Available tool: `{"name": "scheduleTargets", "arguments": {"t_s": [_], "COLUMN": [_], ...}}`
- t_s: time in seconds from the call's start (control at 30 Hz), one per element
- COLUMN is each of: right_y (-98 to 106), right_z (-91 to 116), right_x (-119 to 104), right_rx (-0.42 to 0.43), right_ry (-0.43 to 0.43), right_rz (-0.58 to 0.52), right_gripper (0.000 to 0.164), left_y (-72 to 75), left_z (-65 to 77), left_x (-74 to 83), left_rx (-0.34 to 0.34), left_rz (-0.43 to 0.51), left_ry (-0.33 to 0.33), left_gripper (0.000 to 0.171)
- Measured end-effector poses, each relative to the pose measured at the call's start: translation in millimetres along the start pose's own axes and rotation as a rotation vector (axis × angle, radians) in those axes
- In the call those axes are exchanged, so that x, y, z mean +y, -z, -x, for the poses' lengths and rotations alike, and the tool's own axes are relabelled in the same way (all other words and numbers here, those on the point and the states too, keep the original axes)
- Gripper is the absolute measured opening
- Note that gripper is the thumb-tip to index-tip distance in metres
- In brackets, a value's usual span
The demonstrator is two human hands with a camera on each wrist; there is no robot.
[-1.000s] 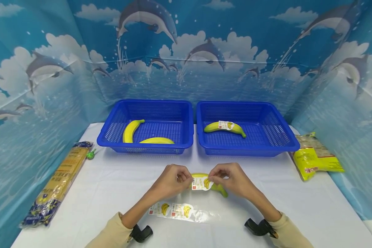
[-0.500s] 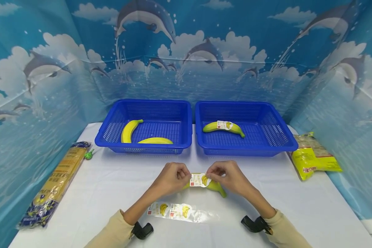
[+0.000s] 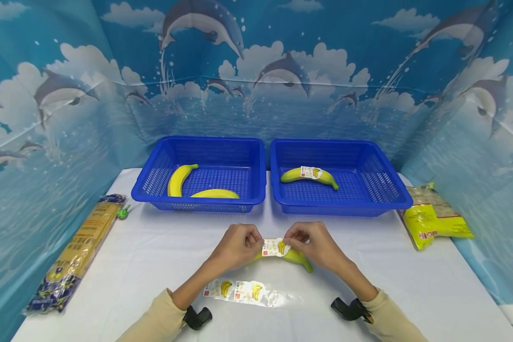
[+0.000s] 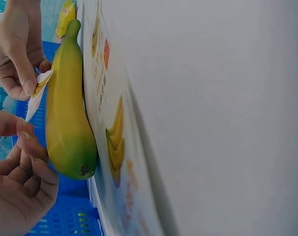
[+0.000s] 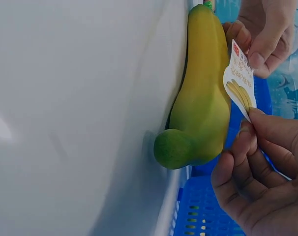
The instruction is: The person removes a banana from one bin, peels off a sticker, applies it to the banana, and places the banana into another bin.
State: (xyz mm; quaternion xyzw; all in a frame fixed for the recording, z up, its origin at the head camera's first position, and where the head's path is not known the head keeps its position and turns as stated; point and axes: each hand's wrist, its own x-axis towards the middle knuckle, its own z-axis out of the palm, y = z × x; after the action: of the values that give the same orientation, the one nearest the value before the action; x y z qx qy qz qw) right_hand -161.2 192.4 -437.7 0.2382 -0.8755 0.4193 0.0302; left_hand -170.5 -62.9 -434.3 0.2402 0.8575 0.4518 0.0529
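Between my two hands a white sticker printed with bananas is stretched close over a banana lying on the white table. My left hand pinches the sticker's left end between thumb and finger. At its right end, my right hand pinches the edge in the same way. In the right wrist view the sticker stands at the upper side of the banana, its printed face showing. The left wrist view shows the sticker nearly edge-on beside the banana.
A clear strip with two more banana stickers lies nearer me. Behind stand two blue baskets: the left basket holds two bananas, the right basket one stickered banana. A spaghetti pack, a small green object and a yellow bag flank them.
Since a second ago both hands have shifted slightly up with the sticker, which now lies straighter along the banana. Over the last half second almost nothing has moved.
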Motion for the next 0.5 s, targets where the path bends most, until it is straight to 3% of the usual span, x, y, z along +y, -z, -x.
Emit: {"name": "scheduleTargets", "arguments": {"t_s": [0.5], "right_y": [-8.1], "right_z": [-1.6], "right_x": [7.8], "right_rx": [0.04], "right_ry": [0.038], "right_rz": [0.009], "right_gripper": [0.012], "left_y": [-1.6], "left_z": [-1.5], "left_x": [2.4], "left_rx": [0.011], "left_rz": [-0.046], "left_ry": [0.022], "left_gripper": [0.012]}}
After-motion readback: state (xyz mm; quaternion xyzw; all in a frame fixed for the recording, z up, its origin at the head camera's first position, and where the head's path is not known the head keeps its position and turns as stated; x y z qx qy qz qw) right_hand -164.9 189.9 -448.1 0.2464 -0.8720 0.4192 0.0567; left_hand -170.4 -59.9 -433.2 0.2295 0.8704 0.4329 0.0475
